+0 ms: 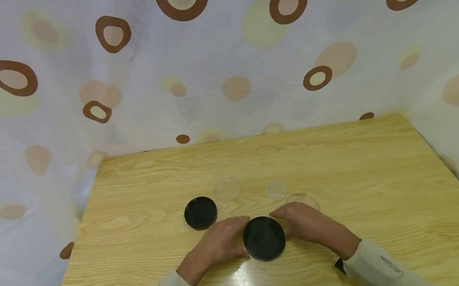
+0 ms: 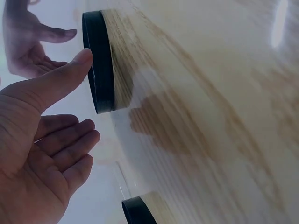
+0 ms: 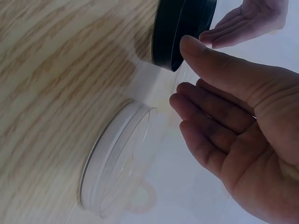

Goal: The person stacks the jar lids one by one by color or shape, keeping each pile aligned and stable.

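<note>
We take the nearer black dish (image 1: 264, 238) to be opaque plastic, its wall smooth and its face fairly even. The farther black dish (image 1: 201, 213) looks like the same stuff, with a thin shine along its rim. The large clear dish (image 3: 105, 158) is see-through and glossy, glass or clear plastic, we cannot tell which; the small clear disc (image 1: 276, 190) looks just as transparent. Beneath, we see a tabletop (image 1: 384, 223) with wood grain and a polished finish that throws back white glare. The spotted hanging (image 1: 200, 77) seems a thin, creased sheet, while the pale sleeves (image 1: 379, 264) are matt cloth.
</note>
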A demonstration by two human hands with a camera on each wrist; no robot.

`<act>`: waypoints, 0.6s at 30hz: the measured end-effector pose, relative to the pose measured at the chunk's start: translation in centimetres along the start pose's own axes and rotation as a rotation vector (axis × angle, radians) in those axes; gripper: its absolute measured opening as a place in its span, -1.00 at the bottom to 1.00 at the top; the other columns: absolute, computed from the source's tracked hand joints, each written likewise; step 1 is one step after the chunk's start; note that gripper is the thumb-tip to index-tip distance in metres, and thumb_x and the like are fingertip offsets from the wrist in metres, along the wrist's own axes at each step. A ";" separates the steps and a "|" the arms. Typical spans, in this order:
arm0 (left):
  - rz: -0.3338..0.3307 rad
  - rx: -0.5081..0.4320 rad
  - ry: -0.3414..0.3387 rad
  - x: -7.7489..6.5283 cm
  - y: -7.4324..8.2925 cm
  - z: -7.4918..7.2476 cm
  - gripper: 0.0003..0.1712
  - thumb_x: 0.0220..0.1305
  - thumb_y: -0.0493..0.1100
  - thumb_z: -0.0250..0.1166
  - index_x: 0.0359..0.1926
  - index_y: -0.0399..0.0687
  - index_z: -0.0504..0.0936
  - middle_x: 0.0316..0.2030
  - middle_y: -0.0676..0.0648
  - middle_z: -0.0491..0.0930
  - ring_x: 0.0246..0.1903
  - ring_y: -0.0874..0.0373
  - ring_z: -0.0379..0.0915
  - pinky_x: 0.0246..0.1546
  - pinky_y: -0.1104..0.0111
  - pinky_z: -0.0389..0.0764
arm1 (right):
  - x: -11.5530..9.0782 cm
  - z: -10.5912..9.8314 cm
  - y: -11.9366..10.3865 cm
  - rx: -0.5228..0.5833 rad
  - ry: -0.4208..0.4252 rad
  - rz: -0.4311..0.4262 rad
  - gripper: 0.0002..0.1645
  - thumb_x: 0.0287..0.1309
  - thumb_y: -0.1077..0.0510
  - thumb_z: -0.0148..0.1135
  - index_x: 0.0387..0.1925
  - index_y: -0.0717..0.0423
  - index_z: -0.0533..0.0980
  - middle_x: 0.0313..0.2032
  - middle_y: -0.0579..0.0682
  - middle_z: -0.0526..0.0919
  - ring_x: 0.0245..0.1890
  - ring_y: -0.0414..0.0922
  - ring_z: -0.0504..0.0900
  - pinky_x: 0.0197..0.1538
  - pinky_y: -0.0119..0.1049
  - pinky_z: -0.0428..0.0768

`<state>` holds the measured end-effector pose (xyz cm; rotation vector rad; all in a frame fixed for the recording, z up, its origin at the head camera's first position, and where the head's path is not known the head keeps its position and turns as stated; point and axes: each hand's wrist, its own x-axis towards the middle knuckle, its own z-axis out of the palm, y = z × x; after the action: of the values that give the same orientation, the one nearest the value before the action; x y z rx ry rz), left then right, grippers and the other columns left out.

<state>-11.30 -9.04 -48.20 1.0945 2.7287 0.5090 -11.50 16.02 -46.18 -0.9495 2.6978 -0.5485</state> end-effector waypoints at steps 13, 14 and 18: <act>-0.019 0.024 -0.008 0.0 0.3 0.6 -0.15 -0.11 0.04 0.53 0.23 -0.11 0.46 0.16 -0.05 0.54 0.15 0.08 0.48 0.15 0.25 0.50 | 0.1 0.8 0.1 -0.044 0.015 -0.076 -0.43 -0.17 0.28 0.49 0.00 0.15 0.57 -0.12 0.01 0.71 -0.09 -0.06 0.66 -0.02 -0.14 0.62; -0.016 0.024 -0.008 0.0 0.3 0.6 -0.16 -0.10 0.04 0.53 0.23 -0.11 0.46 0.15 -0.05 0.55 0.15 0.08 0.48 0.14 0.25 0.51 | 0.1 0.8 0.1 -0.048 0.014 -0.073 -0.43 -0.16 0.28 0.49 0.00 0.16 0.57 -0.11 0.02 0.71 -0.09 -0.05 0.66 -0.02 -0.14 0.62; -0.010 0.019 -0.009 0.1 0.3 0.7 -0.17 -0.10 0.02 0.53 0.22 -0.10 0.47 0.14 -0.04 0.56 0.14 0.10 0.49 0.14 0.27 0.51 | -0.1 0.8 0.0 -0.029 0.020 -0.075 -0.45 -0.15 0.29 0.48 0.00 0.17 0.57 -0.10 0.03 0.71 -0.08 -0.04 0.67 -0.02 -0.13 0.62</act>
<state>-10.98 -8.52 -48.77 1.0848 2.7354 0.4761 -11.20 15.87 -46.87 -1.0622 2.7038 -0.5368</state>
